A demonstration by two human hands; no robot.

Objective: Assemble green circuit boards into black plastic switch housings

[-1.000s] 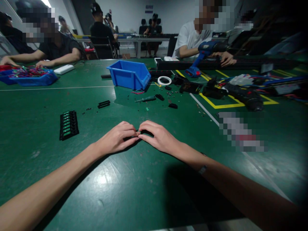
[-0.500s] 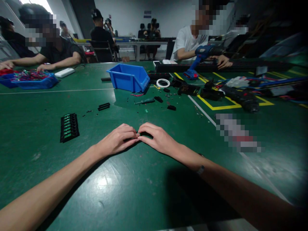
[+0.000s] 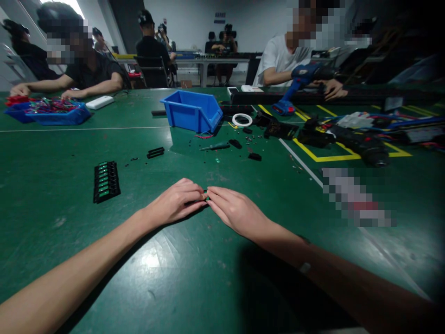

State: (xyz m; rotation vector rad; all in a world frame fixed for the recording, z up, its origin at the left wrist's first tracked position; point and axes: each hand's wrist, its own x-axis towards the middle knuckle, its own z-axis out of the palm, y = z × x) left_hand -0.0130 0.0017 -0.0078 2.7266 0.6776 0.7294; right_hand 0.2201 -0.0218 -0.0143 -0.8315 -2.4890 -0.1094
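Note:
My left hand (image 3: pixel 178 200) rests low over the green table, its fingers closed on a small black part with green on it (image 3: pixel 207 198). From the other side, my right hand (image 3: pixel 240 208) meets it, with thumb and fingers pinched at the same small part. Fingertips hide most of the part, so its exact kind cannot be made out. Left of my hands lies a black tray-like holder (image 3: pixel 106 182) with a row of green boards. Beyond them are a black rectangular frame (image 3: pixel 155 152) and a screwdriver (image 3: pixel 216 146).
A blue bin (image 3: pixel 191 111) stands ahead, near a white ring (image 3: pixel 242 120). Blue trays of wires (image 3: pixel 57 113) sit far left. At right are a blue cordless drill (image 3: pixel 294 88), a dark power tool (image 3: pixel 368 147) and cables. Two people work across the table.
My right hand's fingers have drawn together and flattened at the small part. My left hand keeps nearly the same pose. The whole view has shifted slightly.

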